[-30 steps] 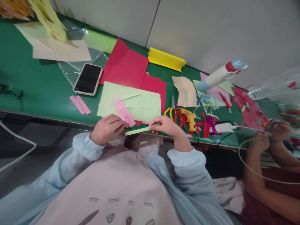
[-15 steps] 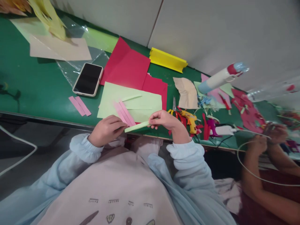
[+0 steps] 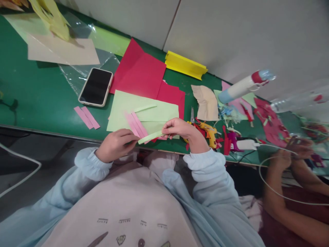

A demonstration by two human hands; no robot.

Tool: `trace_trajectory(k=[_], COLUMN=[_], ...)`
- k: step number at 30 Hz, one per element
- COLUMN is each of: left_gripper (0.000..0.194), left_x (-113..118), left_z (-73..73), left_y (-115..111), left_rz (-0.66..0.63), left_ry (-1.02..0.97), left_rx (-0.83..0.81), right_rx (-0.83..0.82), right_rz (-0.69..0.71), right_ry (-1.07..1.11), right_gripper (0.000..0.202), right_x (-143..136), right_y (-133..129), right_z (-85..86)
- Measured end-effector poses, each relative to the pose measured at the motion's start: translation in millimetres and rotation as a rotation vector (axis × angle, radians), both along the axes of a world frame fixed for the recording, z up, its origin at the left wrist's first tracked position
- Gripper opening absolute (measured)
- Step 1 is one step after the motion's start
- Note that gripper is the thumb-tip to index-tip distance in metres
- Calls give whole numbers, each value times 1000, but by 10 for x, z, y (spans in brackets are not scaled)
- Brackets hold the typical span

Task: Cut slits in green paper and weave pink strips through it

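Observation:
A narrow light green paper strip (image 3: 151, 137) is stretched between my two hands above the table's front edge. My left hand (image 3: 118, 144) pinches its left end, and my right hand (image 3: 177, 130) grips the right end between thumb and fingers. Just behind the strip, pink paper strips (image 3: 137, 124) lie on a light green paper sheet (image 3: 120, 109). Another thin green strip (image 3: 146, 108) rests on that sheet. Two more pink strips (image 3: 86, 117) lie apart on the table to the left.
A phone (image 3: 96, 86) lies beside red paper (image 3: 140, 70). At right are scissors (image 3: 192, 116), a yellow glue gun (image 3: 210, 133), a purple glue gun (image 3: 233, 141) and an upright bottle (image 3: 241, 88). A co-worker's hands (image 3: 293, 152) are at far right, near a white cable (image 3: 262, 175).
My right hand has risen slightly, so the green strip slants up a little more to the right. Both hands keep hold of it. The view has shifted slightly.

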State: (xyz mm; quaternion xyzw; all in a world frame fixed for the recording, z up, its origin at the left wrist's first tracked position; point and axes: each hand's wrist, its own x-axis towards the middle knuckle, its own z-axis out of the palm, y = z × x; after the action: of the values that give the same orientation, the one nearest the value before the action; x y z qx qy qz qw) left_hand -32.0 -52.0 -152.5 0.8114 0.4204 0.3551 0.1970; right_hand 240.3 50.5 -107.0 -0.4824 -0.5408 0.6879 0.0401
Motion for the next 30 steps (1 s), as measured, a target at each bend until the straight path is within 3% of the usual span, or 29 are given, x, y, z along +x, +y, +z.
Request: trace_trajectory(k=[11, 21, 30], left_gripper=[21, 20, 22], left_x=[-59, -68, -58], left_z=[-41, -32, 15], left_y=[-14, 7, -24], left_rz=[20, -14, 21], left_ry=[-15, -33, -20], left_rx=[-117, -77, -163], right_rx=[-44, -28, 31], right_rz=[67, 98, 39], right_ry=[-41, -111, -136], right_gripper=[27, 19, 12], right_x=[-106, -196, -302], right_y=[59, 150, 143], right_z=[4, -81, -36])
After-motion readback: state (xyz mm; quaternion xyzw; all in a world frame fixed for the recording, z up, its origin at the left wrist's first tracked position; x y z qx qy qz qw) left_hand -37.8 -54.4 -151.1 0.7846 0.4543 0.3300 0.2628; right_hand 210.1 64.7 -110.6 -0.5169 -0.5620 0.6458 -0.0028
